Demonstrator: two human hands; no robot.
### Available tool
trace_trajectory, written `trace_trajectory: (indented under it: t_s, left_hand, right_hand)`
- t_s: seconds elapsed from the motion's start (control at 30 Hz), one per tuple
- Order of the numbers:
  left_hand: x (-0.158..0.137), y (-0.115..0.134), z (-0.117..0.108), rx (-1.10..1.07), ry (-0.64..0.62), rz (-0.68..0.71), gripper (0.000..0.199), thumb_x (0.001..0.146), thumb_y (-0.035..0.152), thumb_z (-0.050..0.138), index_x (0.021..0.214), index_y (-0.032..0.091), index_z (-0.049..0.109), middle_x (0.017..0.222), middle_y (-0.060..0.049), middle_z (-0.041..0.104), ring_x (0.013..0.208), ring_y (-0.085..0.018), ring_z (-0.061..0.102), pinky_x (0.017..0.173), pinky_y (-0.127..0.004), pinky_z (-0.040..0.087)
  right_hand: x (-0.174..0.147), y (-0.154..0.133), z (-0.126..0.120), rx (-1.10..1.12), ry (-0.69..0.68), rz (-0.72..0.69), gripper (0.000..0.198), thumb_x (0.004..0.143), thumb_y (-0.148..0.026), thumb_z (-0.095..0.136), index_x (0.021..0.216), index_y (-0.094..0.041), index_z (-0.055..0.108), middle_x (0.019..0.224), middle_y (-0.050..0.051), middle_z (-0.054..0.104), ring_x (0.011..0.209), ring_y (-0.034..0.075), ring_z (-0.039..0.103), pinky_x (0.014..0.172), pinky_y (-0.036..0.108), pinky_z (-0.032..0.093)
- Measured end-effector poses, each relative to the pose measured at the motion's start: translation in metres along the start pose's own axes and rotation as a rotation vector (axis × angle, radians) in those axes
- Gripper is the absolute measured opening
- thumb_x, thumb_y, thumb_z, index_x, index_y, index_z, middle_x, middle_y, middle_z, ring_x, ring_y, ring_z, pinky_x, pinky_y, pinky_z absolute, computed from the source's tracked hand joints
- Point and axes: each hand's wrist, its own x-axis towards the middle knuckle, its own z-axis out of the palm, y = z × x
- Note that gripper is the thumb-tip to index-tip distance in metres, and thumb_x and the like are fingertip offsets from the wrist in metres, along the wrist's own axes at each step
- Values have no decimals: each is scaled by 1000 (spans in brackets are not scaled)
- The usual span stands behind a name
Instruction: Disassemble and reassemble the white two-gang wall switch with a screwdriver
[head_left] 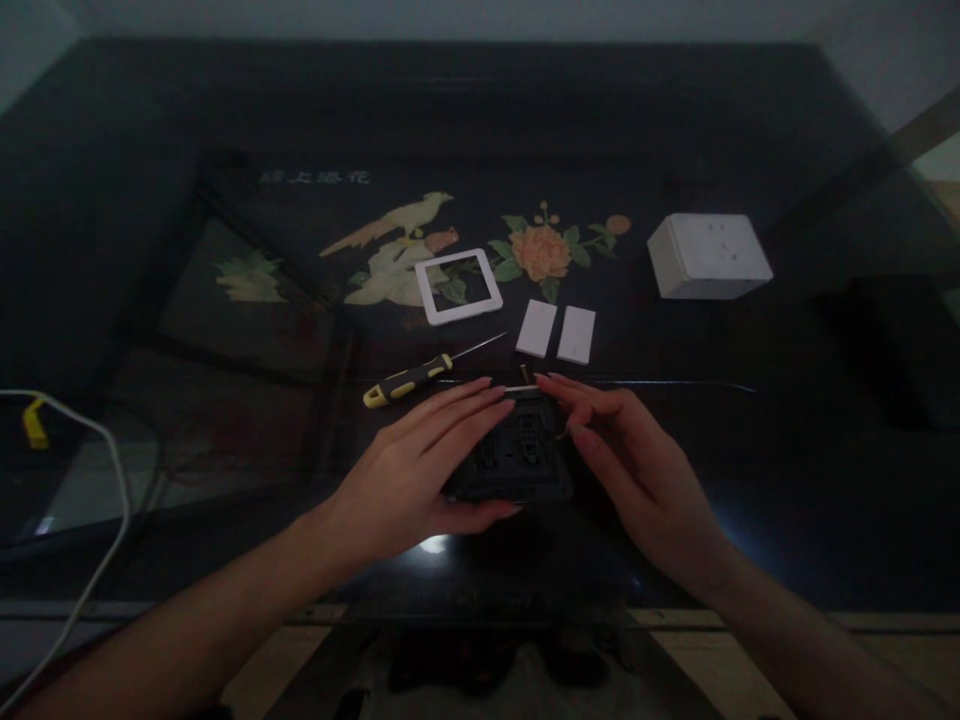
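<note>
My left hand (412, 465) clasps the black plate (526, 476), likely light, stiff, best edge-held; my right hand (637, 455) curls at three o'clock, pinch unclear.

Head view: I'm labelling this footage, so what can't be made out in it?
All in the head view:
Black square plastic plate: part of its left side, hidden by the left hand.
Right hand: whether it grips anything, too dark and small to tell.
White rectangular box: marks on its top, too small to make out.
Thin white cable: continuation, cut off by the left edge.
</note>
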Motion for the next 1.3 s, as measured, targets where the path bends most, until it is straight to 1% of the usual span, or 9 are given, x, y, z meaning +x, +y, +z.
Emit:
trace_trajectory:
  t_s: [0.07,0.17,0.3,0.5,0.73,0.9,1.07,1.23,1.3]
  left_hand:
    - [0,0,1,9,-4,-3,66,85,44,69,139,13,48,136,-20,61,131,-32,55,109,-50,48]
    - [-1,0,2,26,-4,-1,67,85,46,69,138,12,48,136,-21,60,131,-32,55,108,-50,49]
    - [-1,-1,2,18,-7,-6,69,85,47,68,138,9,46,138,-23,58,131,-32,55,109,-48,48]
    - [-2,-3,1,-45,-25,-30,72,85,48,67,142,13,41,139,-21,57,132,-31,54,110,-49,47]
    - [0,-4,-1,-138,-27,-127,79,80,53,71,143,18,39,140,-17,57,130,-31,54,110,-47,47]
    - [-1,-5,1,-125,-31,-106,84,79,58,71,144,17,38,142,-18,53,132,-30,52,112,-46,43]
    - [-2,-4,4,-41,57,-37,78,79,48,70,142,14,39,138,-18,55,131,-31,51,114,-46,41]
    - [1,1,1,41,103,-34,75,79,43,70,139,9,41,134,-20,58,126,-29,55,110,-41,45]
    - [2,2,1,73,91,-54,74,79,41,70,139,7,42,135,-20,58,126,-30,55,110,-41,46]
  right_hand:
    - [1,-2,-1,-11,50,18,5,99,-25,49,95,-25,53,128,8,68,119,23,63,99,43,51]
    - [1,-7,-2,66,98,74,8,99,-26,50,92,-25,53,114,6,73,88,16,70,75,31,58]
    - [1,-12,-2,235,53,124,8,99,-26,51,92,-25,52,107,2,76,64,9,64,58,21,56]
    - [-1,-12,-4,355,-14,160,8,99,-25,51,91,-26,51,101,1,77,77,13,71,67,25,60]
    - [-7,-12,-5,364,-33,51,6,99,-24,51,94,-27,53,95,0,75,86,14,72,73,25,59]
    - [-9,-12,-5,378,-27,15,5,99,-24,53,95,-28,55,95,1,76,83,14,71,70,25,58]
    - [-8,-12,-4,416,-33,41,8,98,-21,54,95,-28,56,94,-1,76,87,12,71,73,23,58]
    - [-4,-8,-4,475,131,59,6,99,-24,53,96,-28,58,103,-2,74,83,12,73,73,25,61]
    - [-1,-5,-4,429,214,81,5,99,-27,54,95,-28,58,108,-1,74,90,13,73,77,26,61]
